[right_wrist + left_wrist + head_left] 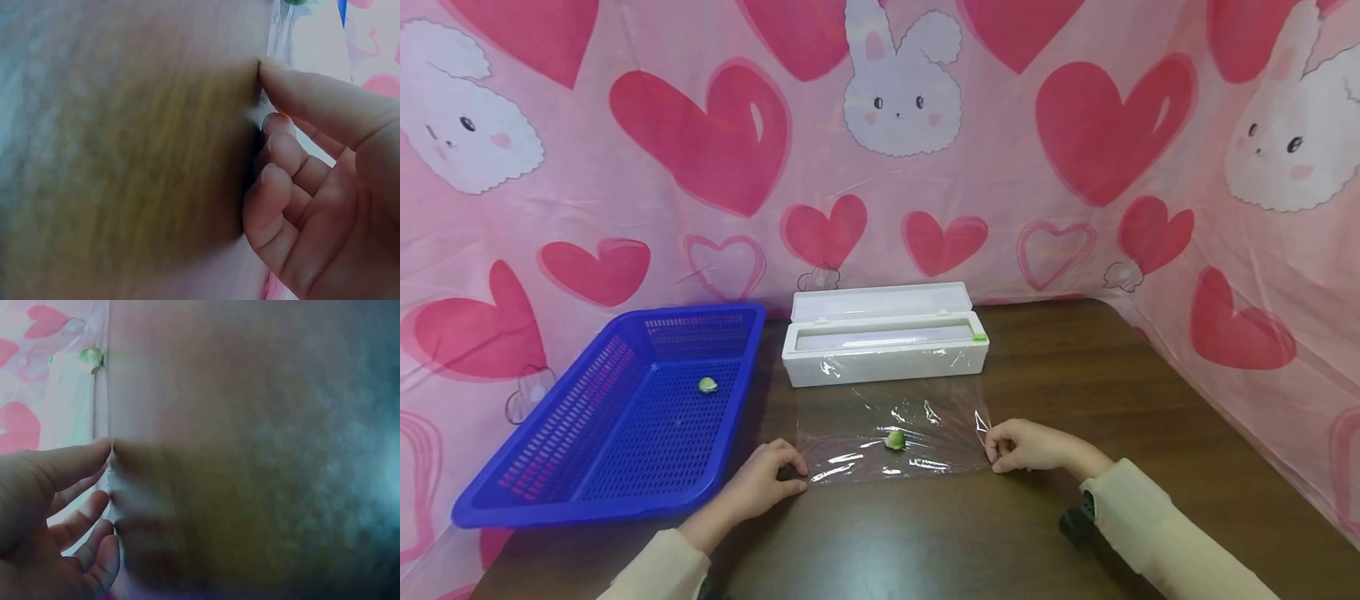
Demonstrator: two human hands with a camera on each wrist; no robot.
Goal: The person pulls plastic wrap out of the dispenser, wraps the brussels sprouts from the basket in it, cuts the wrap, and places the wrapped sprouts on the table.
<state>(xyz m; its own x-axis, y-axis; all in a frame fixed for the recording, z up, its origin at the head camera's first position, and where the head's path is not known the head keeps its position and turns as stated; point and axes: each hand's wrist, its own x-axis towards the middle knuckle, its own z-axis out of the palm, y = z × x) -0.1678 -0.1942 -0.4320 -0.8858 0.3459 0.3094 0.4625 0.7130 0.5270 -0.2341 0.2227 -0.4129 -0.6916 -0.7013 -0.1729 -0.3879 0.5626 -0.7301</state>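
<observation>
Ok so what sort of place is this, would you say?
Probably an indoor spot staged for filming a tabletop chore: a pink heart-and-rabbit backdrop hangs behind a wood-grain table, which bears just a white cling-film dispenser and a blue basket besides small vegetables.

The film (842, 460) is clear with white glints, both vegetable pieces (894, 440) green and whitish. The box (887, 364) is plain white with a bright green tab (979, 337), the basket (587, 512) deep blue all over. Dark brown wood grain covers the surface (1075, 375). Pink cloth (820, 171) carries red hearts (726, 137) and white rabbits (901, 108); the sleeves (1138, 512) are plain cream.
</observation>
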